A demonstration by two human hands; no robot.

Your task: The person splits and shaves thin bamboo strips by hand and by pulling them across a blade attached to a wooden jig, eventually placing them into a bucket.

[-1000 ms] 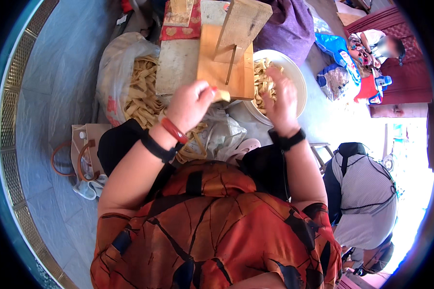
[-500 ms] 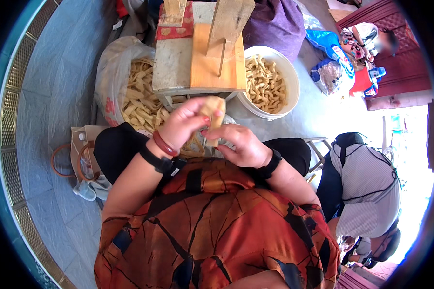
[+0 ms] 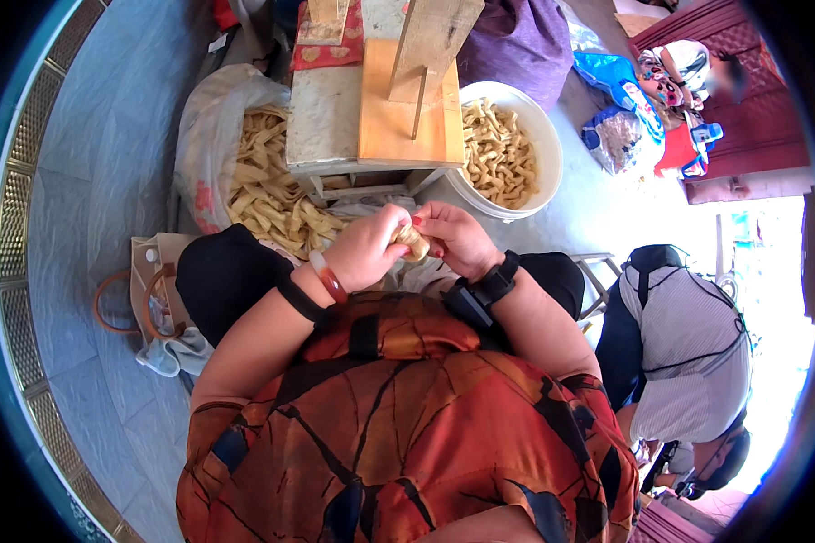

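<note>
Basically a small tan rolled strip [image 3: 414, 241] sits pinched between both hands over the lap, just below the worktop [image 3: 326, 122]. Left hand [image 3: 369, 248] curls closed around it, right hand [image 3: 457, 237] grips its other end with bent fingers. Wooden board [image 3: 398, 118] lies on the worktop. White bucket [image 3: 541, 136] of strips right, plastic bag [image 3: 210, 118] of strips left. Another person [image 3: 688, 344] crouches far right.

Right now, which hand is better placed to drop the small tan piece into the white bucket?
Right hand, probably. It shares a grip on the small tan piece with the left hand, and the round white bucket of tan strips sits on its side, ahead right; the left would cross over.
</note>
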